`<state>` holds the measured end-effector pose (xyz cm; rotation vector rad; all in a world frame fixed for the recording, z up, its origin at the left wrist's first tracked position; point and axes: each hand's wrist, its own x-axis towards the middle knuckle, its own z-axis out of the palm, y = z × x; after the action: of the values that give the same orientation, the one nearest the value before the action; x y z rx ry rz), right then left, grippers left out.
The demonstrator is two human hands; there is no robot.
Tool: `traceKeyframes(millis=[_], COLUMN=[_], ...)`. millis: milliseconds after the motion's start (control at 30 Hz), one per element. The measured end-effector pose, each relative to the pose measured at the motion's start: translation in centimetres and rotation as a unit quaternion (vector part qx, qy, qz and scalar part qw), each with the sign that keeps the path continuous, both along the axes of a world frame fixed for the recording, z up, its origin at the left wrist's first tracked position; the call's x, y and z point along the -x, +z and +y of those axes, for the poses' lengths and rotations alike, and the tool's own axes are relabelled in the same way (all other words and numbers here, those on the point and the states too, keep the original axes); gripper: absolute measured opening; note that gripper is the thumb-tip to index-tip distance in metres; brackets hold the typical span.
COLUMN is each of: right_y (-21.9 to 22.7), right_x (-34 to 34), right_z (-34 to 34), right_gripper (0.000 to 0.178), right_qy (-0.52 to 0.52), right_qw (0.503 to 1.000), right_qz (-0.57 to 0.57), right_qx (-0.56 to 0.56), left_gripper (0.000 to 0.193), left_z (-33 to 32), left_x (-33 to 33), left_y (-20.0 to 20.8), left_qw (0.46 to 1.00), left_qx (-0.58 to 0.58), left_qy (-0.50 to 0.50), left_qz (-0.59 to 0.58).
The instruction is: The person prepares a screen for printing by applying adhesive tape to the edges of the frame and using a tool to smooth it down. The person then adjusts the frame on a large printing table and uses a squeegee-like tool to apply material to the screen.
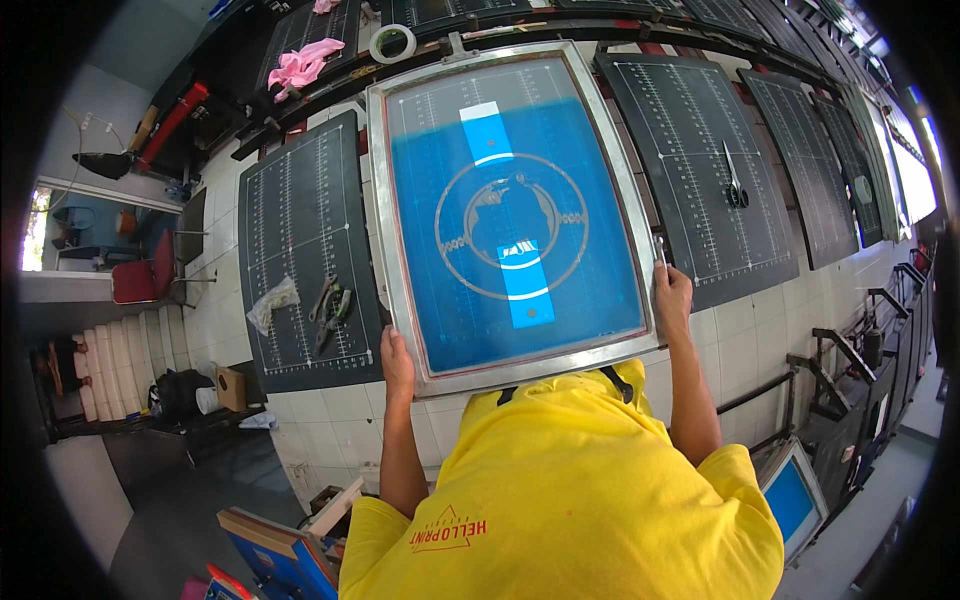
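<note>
A screen printing frame with a silvery metal border lies in front of me over a dark platen. Its mesh is coated blue, with a round ring design and a paler strip along the far end. My left hand grips the border near its near left corner, thumb up along the edge. On the opposite side my right hand is closed at the frame's right edge, beside a small metal piece; its fingertips are partly hidden.
Pliers-like tools and a clear plastic bag lie on the left platen. Scissors rest on the right platen. Behind the frame are a tape roll and a pink cloth. Another blue screen leans at lower right.
</note>
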<state>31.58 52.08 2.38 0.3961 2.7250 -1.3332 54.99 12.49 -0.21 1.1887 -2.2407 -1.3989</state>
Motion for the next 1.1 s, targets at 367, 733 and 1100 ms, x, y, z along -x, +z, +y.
traceKeyframes(millis=[367, 733, 1100], right_y=[-0.3, 1.3, 0.8], right_x=[0.3, 0.5, 0.9], right_z=[0.0, -1.3, -1.2], right_gripper=[0.046, 0.043, 0.044], right_qy=[0.017, 0.006, 0.009], right_qw=[0.999, 1.0, 0.999], right_qz=[-0.003, -0.021, -0.039], right_qx=[-0.028, -0.004, -0.002], left_gripper=[0.045, 0.046, 0.045], left_z=[0.0, 0.4, 0.6], left_x=[0.0, 0.3, 0.7], left_y=[0.2, 0.7, 0.9], left_qw=[0.999, 0.996, 0.994], left_qx=[0.043, 0.067, 0.065], left_qy=[-0.01, 0.007, 0.014], left_qz=[-0.025, -0.053, -0.085])
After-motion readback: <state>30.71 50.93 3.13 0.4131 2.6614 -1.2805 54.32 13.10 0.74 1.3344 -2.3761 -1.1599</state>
